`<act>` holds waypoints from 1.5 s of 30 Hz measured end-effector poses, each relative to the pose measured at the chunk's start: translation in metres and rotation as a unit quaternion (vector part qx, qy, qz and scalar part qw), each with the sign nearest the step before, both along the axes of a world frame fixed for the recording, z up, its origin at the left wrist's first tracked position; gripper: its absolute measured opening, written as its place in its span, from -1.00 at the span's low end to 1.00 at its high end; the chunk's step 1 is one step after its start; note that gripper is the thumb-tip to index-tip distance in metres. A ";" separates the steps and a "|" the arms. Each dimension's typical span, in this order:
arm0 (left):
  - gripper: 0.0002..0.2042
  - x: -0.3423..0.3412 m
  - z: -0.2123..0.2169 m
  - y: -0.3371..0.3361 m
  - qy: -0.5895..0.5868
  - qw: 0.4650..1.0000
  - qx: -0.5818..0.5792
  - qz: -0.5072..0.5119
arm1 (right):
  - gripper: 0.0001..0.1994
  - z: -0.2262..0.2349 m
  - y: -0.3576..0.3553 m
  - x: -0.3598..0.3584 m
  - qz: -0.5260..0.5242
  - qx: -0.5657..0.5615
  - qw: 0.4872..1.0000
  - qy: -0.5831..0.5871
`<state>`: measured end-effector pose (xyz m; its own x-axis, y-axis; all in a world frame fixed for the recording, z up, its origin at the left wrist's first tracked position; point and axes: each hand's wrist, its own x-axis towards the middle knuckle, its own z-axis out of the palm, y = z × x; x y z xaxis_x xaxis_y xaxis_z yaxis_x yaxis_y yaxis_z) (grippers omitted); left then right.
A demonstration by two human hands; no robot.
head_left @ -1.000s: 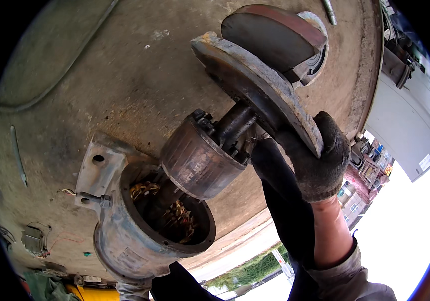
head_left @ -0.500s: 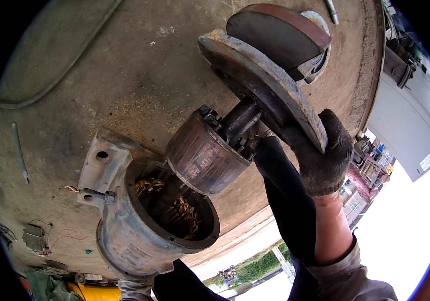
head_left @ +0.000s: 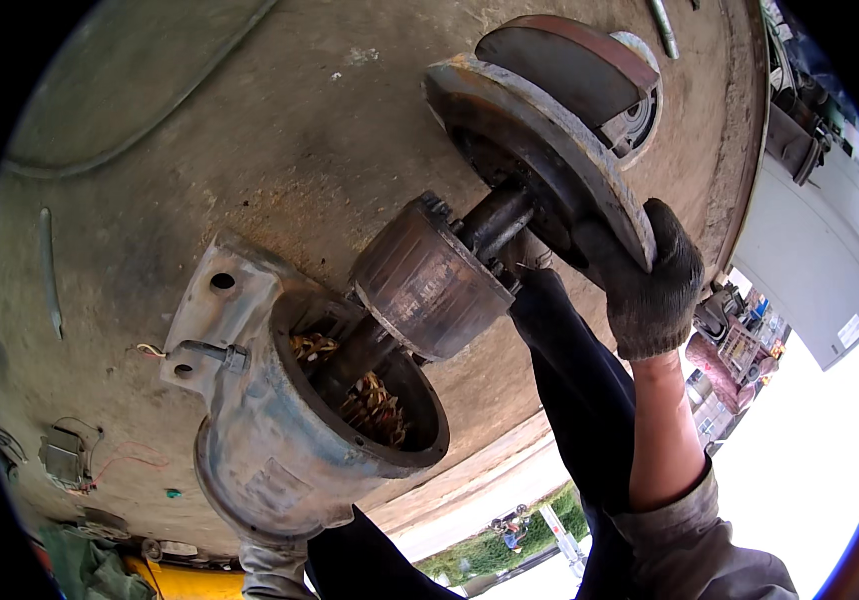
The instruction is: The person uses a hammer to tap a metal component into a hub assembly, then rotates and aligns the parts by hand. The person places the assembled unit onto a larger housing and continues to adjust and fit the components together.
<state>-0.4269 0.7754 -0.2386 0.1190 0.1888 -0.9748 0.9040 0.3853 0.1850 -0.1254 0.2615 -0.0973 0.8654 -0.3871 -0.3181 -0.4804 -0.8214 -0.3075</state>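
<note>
Over at about 2 o'clock, the right hand (head_left: 649,285) in a grey knit glove is clamped around the rim of a rusty round metal end plate (head_left: 539,150), fingers curled tight over its edge. That plate sits on a dark steel shaft (head_left: 494,220) carrying a brown cylindrical rotor (head_left: 429,280), and the whole assembly is tilted, running from 1 o'clock down toward the middle. The rotor's body is outside the grey cast-metal motor housing (head_left: 269,450), just above its mouth, with only the lower shaft end reaching inside, where copper-coloured windings (head_left: 374,405) show. The housing lies at about 7 o'clock on a dusty concrete floor (head_left: 249,150). The left hand isn't really visible; a grey sleeve (head_left: 269,570) shows under the housing at 6 o'clock, so I can't tell its grip. A second rusty disc-shaped part (head_left: 569,65) lies behind the plate at 1 o'clock.
</note>
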 end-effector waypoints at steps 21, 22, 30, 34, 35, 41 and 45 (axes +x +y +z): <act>-0.52 -0.007 0.005 0.003 -0.036 0.999 -0.001 0.002 | -0.68 -0.006 0.006 -0.010 -0.019 0.022 0.999 -0.017; -0.52 -0.007 0.005 0.004 -0.038 0.999 0.000 0.000 | -0.68 -0.007 0.004 -0.011 -0.016 0.025 0.999 -0.027; -0.51 -0.009 0.094 0.043 -0.045 0.986 0.146 -0.069 | -0.73 -0.012 -0.003 -0.014 0.014 0.032 0.996 -0.079; -0.69 0.082 0.169 -0.036 -0.169 0.872 0.413 -0.203 | -0.75 -0.007 -0.007 -0.011 0.033 0.033 0.996 -0.081; -0.68 0.101 0.180 -0.056 -0.217 0.842 0.424 -0.255 | -0.75 -0.008 -0.009 -0.012 0.034 0.038 0.995 -0.090; -0.66 0.173 0.160 -0.180 -0.276 0.844 0.337 -0.313 | -0.75 -0.005 -0.008 -0.010 0.043 0.033 0.998 -0.043; -0.65 0.185 0.146 -0.202 -0.238 0.779 0.407 -0.413 | -0.78 -0.003 -0.013 -0.008 0.051 0.036 0.997 -0.055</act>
<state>-0.2415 0.5730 -0.0923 0.8389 0.3891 -0.3806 0.5361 -0.7117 0.4540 -0.1337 0.2486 -0.1003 0.9302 -0.2744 -0.2439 -0.3557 -0.8382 -0.4133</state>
